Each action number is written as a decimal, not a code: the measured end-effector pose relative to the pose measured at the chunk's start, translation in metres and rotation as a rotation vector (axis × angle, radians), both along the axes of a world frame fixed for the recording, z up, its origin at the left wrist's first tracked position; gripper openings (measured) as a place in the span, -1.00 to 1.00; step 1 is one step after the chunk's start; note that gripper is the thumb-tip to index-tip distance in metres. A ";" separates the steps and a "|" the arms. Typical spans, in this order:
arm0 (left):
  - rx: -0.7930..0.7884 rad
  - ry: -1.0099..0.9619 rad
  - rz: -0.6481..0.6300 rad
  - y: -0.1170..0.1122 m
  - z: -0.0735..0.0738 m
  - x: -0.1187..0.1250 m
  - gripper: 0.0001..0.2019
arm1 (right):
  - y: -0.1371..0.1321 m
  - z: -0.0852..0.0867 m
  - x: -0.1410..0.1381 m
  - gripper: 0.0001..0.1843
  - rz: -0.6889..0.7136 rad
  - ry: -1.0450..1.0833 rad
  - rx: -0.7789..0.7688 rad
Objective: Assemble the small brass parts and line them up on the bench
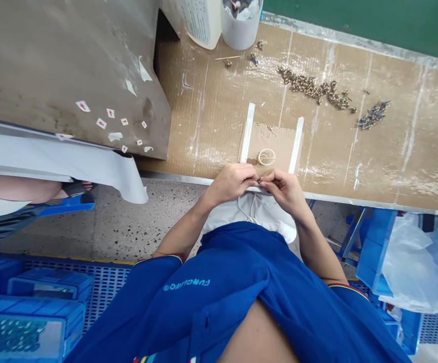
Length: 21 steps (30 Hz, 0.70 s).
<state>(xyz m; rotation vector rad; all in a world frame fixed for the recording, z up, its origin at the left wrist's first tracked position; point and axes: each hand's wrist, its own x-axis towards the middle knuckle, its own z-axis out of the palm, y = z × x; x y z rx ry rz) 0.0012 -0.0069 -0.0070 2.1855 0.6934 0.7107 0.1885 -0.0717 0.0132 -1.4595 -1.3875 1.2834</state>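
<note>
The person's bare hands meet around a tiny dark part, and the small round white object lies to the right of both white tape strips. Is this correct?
Not quite: the head view shows the small round white object between the two white tape strips. The bare left hand and bare right hand meet around a tiny dark part.

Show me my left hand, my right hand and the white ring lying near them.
Left hand point(233, 181): head view, on the back of the hand.
Right hand point(286, 190): head view, on the back of the hand.
White ring point(259, 159): head view, on its rim.
</note>
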 end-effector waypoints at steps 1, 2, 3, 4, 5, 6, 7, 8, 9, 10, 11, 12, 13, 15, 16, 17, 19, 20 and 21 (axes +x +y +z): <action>-0.002 -0.020 0.002 0.000 0.000 0.000 -0.83 | 0.000 0.000 0.001 -0.80 -0.005 0.035 -0.016; -0.007 -0.046 0.007 0.000 0.000 0.000 -0.83 | 0.001 0.000 0.002 -0.77 -0.018 0.077 -0.030; -0.017 -0.074 0.016 0.000 0.000 0.000 -0.84 | 0.001 0.000 0.002 -0.74 -0.037 0.119 -0.042; -0.031 -0.101 0.027 0.000 0.001 0.000 -0.85 | 0.001 -0.001 0.002 -0.70 -0.061 0.154 -0.053; -0.047 -0.122 0.039 0.000 0.001 0.000 -0.86 | 0.001 -0.002 0.002 -0.67 -0.088 0.180 -0.062; -0.061 -0.138 0.049 0.000 0.002 0.000 -0.88 | 0.001 -0.002 0.002 -0.64 -0.114 0.197 -0.069; -0.068 -0.151 0.057 0.000 0.003 0.000 -0.89 | 0.001 -0.003 0.002 -0.61 -0.136 0.209 -0.074; -0.069 -0.162 0.062 0.000 0.003 0.000 -0.90 | 0.000 -0.003 0.002 -0.59 -0.155 0.217 -0.077; -0.063 -0.170 0.065 0.000 0.003 0.001 -0.89 | 0.000 -0.004 0.001 -0.57 -0.170 0.224 -0.077; -0.054 -0.175 0.066 -0.001 0.002 0.001 -0.88 | -0.001 -0.004 0.001 -0.56 -0.181 0.231 -0.075; -0.042 -0.178 0.067 -0.001 0.001 0.002 -0.86 | -0.001 -0.004 0.001 -0.56 -0.186 0.237 -0.072; -0.031 -0.176 0.069 -0.001 0.000 0.002 -0.84 | -0.001 -0.004 0.001 -0.57 -0.185 0.242 -0.070; -0.020 -0.169 0.071 -0.001 -0.001 0.003 -0.81 | -0.001 -0.003 0.002 -0.57 -0.178 0.246 -0.068; 0.006 -0.140 0.071 -0.001 -0.003 0.003 -0.77 | 0.000 -0.002 0.004 -0.59 -0.142 0.245 -0.068; 0.025 -0.125 0.062 -0.001 -0.004 0.004 -0.75 | 0.001 -0.002 0.006 -0.60 -0.111 0.240 -0.072; 0.046 -0.115 0.050 -0.001 -0.005 0.003 -0.74 | 0.002 -0.001 0.007 -0.62 -0.076 0.232 -0.077; 0.085 -0.112 0.022 -0.001 -0.005 0.003 -0.73 | 0.003 -0.001 0.011 -0.68 -0.010 0.206 -0.083; 0.096 -0.117 0.011 0.000 -0.004 0.003 -0.73 | 0.004 -0.001 0.012 -0.70 0.014 0.189 -0.083; 0.102 -0.121 0.004 0.000 -0.004 0.003 -0.73 | 0.004 -0.001 0.012 -0.73 0.031 0.169 -0.078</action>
